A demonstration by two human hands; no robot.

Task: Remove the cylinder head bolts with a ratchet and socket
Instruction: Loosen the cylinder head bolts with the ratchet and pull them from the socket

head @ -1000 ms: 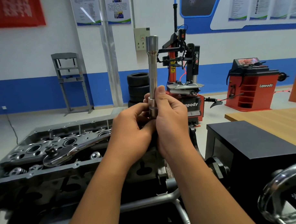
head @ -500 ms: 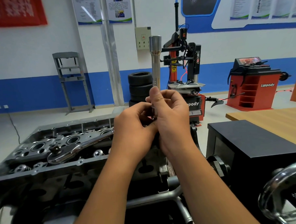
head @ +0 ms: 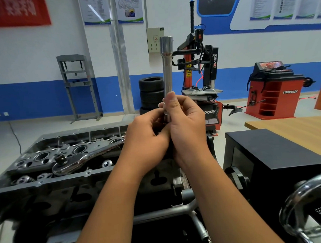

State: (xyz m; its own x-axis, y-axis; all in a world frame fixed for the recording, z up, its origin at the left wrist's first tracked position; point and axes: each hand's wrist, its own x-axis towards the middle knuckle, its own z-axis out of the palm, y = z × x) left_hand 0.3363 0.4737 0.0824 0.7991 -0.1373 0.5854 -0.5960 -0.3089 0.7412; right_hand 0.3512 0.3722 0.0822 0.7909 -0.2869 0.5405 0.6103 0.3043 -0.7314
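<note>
A long chrome socket extension (head: 167, 70) stands upright in front of me, its wide socket end at the top. My right hand (head: 185, 124) grips its lower end, thumb against the shaft. My left hand (head: 147, 134) curls around the bottom of the same tool, where a small piece is hidden between the fingers. The chrome ratchet (head: 79, 160) lies loose on top of the cylinder head (head: 48, 156), head end toward me, handle running back to the right. The cylinder head sits on an engine stand at the lower left.
A black box (head: 277, 153) stands at the right with a wooden table (head: 298, 129) behind it. A chrome handwheel (head: 304, 207) is at the lower right. Tyres (head: 151, 92), a tyre changer (head: 201, 69) and a red balancer (head: 275, 92) stand at the back wall.
Both hands have kept the extension upright and shifted their fingers around its lower end. The ratchet has stayed on the cylinder head.
</note>
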